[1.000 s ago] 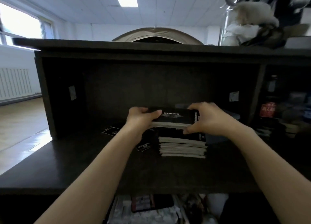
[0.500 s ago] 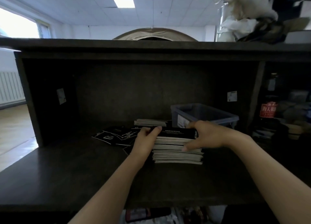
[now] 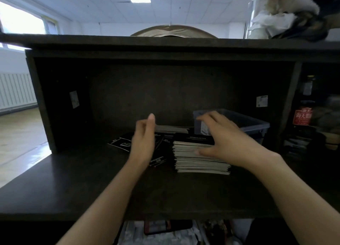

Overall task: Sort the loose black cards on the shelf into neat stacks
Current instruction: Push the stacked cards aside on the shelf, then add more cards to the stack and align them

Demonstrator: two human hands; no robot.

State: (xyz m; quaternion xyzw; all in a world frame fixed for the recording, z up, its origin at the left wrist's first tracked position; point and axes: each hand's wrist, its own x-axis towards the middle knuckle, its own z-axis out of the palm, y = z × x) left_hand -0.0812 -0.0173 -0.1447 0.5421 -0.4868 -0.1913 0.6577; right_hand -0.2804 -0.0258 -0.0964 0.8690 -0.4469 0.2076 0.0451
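left hand [image 3: 142, 143] open and empty, raised over loose cards [image 3: 121, 143]. right hand [image 3: 226, 141] spread, fingers released, thumb touching card stack [image 3: 200, 158] on shelf [image 3: 73, 185].

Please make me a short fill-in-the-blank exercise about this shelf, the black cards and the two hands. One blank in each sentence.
1. The tall stack of cards rests on the dark ____.
2. The loose cards lie to the ____ of that stack.
3. Behind the right hand stands a grey plastic ____.
4. The left hand is open and holds ____.

Missing words: shelf; left; bin; nothing
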